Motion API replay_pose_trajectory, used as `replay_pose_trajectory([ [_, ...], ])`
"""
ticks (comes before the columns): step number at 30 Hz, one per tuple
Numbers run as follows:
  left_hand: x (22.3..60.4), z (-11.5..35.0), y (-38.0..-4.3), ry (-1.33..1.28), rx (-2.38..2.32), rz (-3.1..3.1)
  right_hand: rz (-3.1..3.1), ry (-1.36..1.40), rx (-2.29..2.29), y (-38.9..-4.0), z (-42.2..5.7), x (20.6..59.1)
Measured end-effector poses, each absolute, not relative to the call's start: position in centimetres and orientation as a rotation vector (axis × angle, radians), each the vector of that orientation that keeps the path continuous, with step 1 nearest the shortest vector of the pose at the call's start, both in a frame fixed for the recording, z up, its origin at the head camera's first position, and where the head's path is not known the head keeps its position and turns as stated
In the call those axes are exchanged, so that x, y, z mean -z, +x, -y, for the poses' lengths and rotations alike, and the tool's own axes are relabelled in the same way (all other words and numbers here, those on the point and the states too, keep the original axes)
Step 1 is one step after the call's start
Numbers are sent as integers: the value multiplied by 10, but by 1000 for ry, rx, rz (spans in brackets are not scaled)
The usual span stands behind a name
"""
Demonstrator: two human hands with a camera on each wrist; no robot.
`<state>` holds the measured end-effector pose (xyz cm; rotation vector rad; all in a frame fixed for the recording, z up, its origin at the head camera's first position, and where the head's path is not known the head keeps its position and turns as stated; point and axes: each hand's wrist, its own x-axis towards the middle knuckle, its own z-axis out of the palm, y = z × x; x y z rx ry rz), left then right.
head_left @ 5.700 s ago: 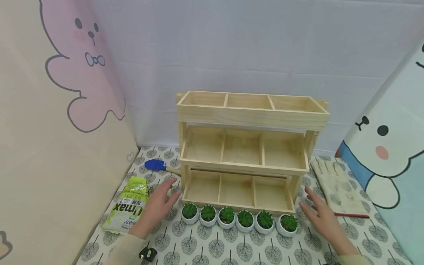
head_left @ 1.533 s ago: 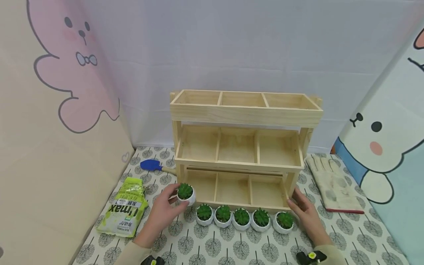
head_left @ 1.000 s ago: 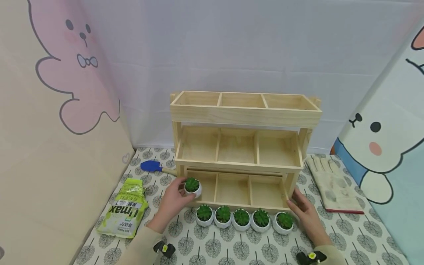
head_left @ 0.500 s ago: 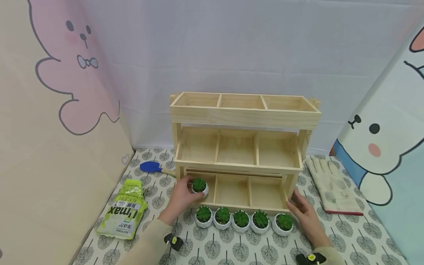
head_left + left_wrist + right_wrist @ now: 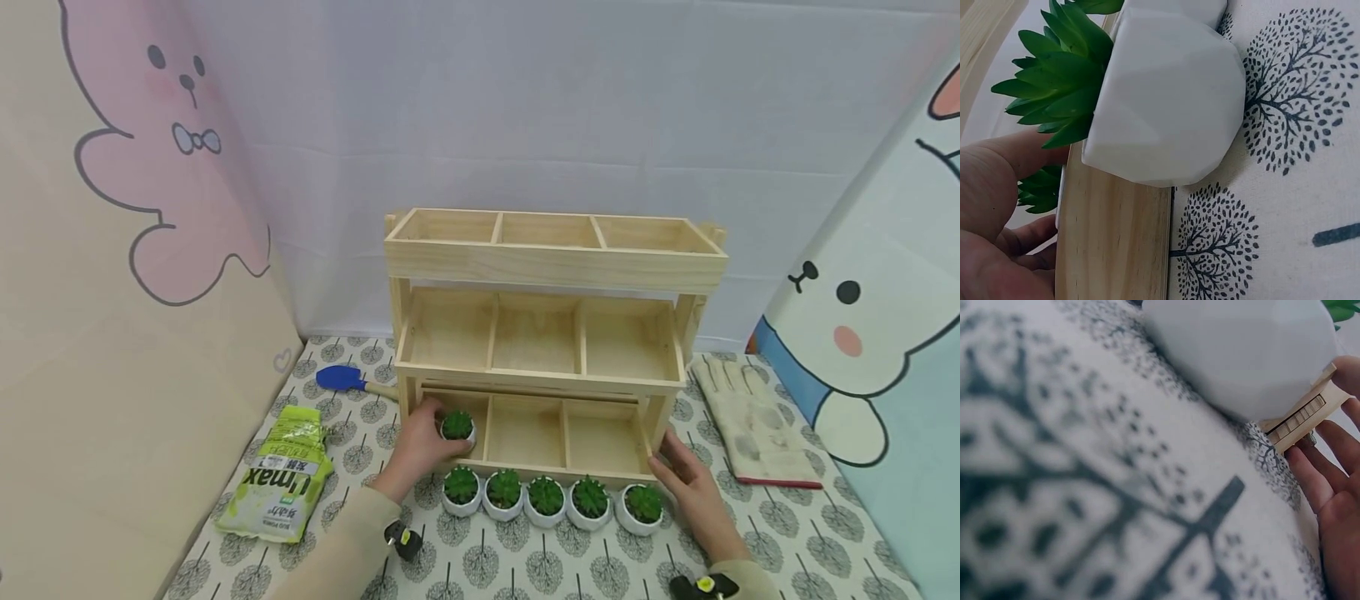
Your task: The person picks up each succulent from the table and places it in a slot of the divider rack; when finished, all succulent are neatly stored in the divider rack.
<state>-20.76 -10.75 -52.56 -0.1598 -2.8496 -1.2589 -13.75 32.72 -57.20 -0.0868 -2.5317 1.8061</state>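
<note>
A three-tier wooden plant shelf (image 5: 555,262) stands mid-table, each tier split into three compartments. My left hand (image 5: 422,446) holds a small potted succulent (image 5: 457,426) in the bottom tier's left compartment, thumb toward the front and fingers at its far left. The left wrist view shows that plant mostly hidden behind the front board (image 5: 1113,231) and a nearer white pot (image 5: 1169,94). At the bottom tier's right end, my right hand (image 5: 693,492) rests against the corner, fingers extended along its side. More succulents in white pots (image 5: 545,497) line up before the shelf.
To the left lie a green-and-white bag (image 5: 277,475) and a blue trowel (image 5: 341,378), its handle reaching the shelf. A pair of work gloves (image 5: 753,421) lies on the right. Patterned cloth (image 5: 480,567) covers the table; fabric walls (image 5: 525,100) enclose the back and sides.
Left hand has taken the leftmost succulent from the row, lifted it over the front board and lowered it into the bottom left compartment. Right hand moved in to the shelf's right corner and stayed.
</note>
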Motion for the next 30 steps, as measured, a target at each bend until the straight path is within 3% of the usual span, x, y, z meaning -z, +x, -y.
replay_pose_trajectory([
  [30, 524, 118, -196, -317, 1409, 2743, 2531, -50, -1814, -136, -327, 571],
])
